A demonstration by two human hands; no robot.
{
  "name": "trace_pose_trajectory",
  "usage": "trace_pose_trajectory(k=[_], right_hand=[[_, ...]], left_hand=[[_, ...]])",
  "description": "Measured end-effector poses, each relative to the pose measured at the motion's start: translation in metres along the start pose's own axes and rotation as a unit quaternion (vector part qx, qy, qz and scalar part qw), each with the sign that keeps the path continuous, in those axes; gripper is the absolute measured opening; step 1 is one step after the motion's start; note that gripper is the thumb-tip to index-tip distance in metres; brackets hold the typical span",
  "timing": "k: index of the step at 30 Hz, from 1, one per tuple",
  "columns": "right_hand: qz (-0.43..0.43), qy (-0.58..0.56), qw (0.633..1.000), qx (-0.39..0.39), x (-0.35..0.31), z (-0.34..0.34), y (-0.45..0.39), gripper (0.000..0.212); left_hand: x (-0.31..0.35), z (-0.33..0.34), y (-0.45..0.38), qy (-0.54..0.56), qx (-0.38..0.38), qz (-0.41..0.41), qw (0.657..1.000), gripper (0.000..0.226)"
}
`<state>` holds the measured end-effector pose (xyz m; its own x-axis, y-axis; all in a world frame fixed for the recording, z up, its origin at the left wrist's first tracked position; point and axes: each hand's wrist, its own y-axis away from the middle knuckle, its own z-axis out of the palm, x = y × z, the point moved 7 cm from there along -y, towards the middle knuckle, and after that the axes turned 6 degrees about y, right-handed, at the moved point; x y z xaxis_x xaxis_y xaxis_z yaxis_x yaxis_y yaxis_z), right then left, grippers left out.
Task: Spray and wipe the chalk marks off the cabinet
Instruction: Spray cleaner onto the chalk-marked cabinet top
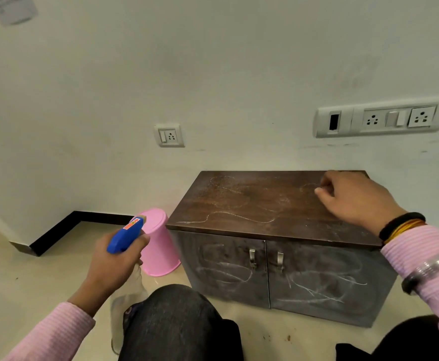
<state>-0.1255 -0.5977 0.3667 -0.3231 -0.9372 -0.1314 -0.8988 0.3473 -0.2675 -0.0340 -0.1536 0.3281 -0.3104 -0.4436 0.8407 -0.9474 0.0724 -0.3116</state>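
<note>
A low dark cabinet (252, 201) stands against the wall. White chalk marks (239, 217) loop across its brown top, and more chalk scribbles (317, 287) cover its two grey doors. My left hand (111, 269) grips a spray bottle (126, 235) with a blue trigger head and a clear body. I hold it left of the cabinet, with the nozzle towards the cabinet's top left corner. My right hand (354, 199) rests on the far right of the top with its fingers curled closed. I cannot tell whether anything small is pinched in them.
A pink plastic bin (158, 246) stands upside down on the floor, tilted against the cabinet's left side. My knees (176, 321) are close in front of the doors. Wall sockets (377, 118) sit above the cabinet. Beige floor extends to the left.
</note>
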Motion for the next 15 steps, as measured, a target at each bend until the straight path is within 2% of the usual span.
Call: trace_pose_trajectory(k=[12,15], right_hand=[[-0.018,0.014,1.0,0.019,-0.021,-0.009,0.003,0.033],[-0.019,0.014,1.0,0.012,-0.019,-0.002,0.001,0.035]], left_hand=[[0.016,0.005,-0.001,-0.003,0.006,0.006,1.0,0.016],[0.011,0.008,-0.004,0.001,0.012,0.012,1.0,0.021]])
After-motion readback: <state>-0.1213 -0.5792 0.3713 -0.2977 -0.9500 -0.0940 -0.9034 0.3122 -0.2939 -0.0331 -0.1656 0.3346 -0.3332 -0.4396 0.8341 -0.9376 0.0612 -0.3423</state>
